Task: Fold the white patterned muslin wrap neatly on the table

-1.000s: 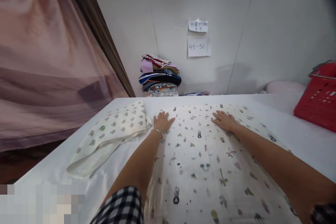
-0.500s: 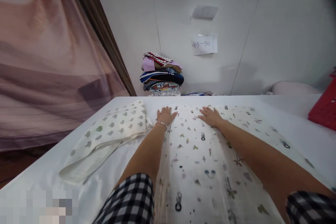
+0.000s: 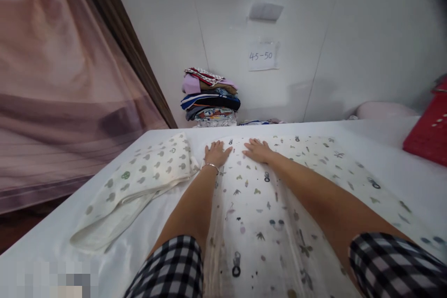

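one patterned cloth (image 3: 251,205) lies flat beneath the fingers (image 3: 254,144).

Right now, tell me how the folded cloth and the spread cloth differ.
The folded cloth has mostly grey treelike prints; the spread cloth has mixed motifs. The spread cloth lies under the left hand and right hand; the folded cloth under neither. Both are whitish, on the table.

Person in a checked top, black and white with grey blocks in the pattern. Left sleeve (image 3: 167,267) and right sleeve (image 3: 391,260) match, both fairly wide, hems around elbow level. Left forearm (image 3: 190,207) and right forearm (image 3: 310,191) bare. Thin silvery bracelet (image 3: 211,164) just behind left hand (image 3: 215,152), fine detail too small to read. Right hand (image 3: 257,150) bare.
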`<state>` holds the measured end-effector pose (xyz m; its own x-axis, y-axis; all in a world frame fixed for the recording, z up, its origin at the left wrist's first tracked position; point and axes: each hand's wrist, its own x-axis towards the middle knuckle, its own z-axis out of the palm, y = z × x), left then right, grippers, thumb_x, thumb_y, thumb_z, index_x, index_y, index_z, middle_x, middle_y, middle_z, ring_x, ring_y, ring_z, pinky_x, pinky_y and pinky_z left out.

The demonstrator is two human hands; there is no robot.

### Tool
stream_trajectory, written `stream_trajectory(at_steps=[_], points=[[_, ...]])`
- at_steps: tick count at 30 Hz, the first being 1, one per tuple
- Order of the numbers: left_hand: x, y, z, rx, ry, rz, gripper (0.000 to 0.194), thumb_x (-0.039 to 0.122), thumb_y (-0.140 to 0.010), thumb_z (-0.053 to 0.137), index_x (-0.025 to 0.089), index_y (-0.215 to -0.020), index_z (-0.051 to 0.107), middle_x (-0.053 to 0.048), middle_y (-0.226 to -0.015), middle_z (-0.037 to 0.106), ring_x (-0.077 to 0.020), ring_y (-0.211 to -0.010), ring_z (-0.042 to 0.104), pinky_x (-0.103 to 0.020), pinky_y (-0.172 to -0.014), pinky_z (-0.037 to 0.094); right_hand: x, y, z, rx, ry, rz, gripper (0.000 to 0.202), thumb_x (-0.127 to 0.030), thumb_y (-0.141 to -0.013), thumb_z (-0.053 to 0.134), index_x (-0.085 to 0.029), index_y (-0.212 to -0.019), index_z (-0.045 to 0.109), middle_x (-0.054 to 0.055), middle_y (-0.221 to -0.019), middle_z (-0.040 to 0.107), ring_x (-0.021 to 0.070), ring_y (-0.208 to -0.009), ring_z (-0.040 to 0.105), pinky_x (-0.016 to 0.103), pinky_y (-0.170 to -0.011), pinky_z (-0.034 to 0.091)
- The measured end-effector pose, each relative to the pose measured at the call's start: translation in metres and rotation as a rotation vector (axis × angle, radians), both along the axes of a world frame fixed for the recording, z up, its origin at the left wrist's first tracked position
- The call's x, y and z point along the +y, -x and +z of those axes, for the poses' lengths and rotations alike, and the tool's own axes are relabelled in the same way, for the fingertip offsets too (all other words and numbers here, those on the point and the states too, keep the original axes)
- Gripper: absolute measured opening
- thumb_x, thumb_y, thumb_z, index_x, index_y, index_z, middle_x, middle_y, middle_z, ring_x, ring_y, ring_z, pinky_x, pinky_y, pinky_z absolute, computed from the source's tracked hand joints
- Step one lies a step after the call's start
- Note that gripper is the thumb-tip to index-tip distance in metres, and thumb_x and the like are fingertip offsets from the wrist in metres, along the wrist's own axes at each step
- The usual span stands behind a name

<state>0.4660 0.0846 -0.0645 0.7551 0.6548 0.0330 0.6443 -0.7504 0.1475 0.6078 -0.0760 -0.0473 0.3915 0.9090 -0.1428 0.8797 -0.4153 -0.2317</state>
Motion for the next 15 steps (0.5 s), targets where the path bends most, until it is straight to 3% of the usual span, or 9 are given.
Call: stream_trajectory(at_steps=[4, 9, 15], points=[[0.002, 0.0, -0.001, -0.005, -0.004, -0.018, 0.068, 0.063, -0.091, 0.021, 0.022, -0.143, 0.038, -0.007, -0.155, 0.029, -0.027, -0.144, 0.02, -0.054, -0.116, 0.012, -0.05, -0.022, 0.005, -0.06, -0.034, -0.066, 0.069, -0.062, -0.093, 0.018, -0.024, -0.149, 0.03, 0.007, -0.16, 0.01, 0.0293, -0.146, 0.004, 0.056, -0.115, 0.008], [0.002, -0.002, 0.001, -0.007, -0.023, -0.022, 0.069, 0.063, -0.09, 0.023, 0.021, -0.142, 0.04, -0.008, -0.155, 0.03, -0.0279, -0.144, 0.021, -0.055, -0.115, 0.013, -0.122, -0.073, -0.005, -0.123, 0.045, -0.346, 0.067, -0.059, -0.093, 0.021, -0.023, -0.149, 0.03, 0.009, -0.159, 0.013, 0.0305, -0.146, 0.01, 0.059, -0.113, 0.01], [0.007, -0.003, 0.003, 0.021, -0.027, -0.032, 0.07, 0.064, -0.089, 0.022, 0.021, -0.142, 0.039, -0.008, -0.156, 0.027, -0.0286, -0.144, 0.021, -0.056, -0.115, 0.014, -0.138, -0.098, -0.01, -0.061, 0.039, -0.406, 0.07, -0.063, -0.091, 0.017, -0.026, -0.149, 0.03, 0.007, -0.16, 0.012, 0.0298, -0.146, 0.01, 0.061, -0.112, 0.014]])
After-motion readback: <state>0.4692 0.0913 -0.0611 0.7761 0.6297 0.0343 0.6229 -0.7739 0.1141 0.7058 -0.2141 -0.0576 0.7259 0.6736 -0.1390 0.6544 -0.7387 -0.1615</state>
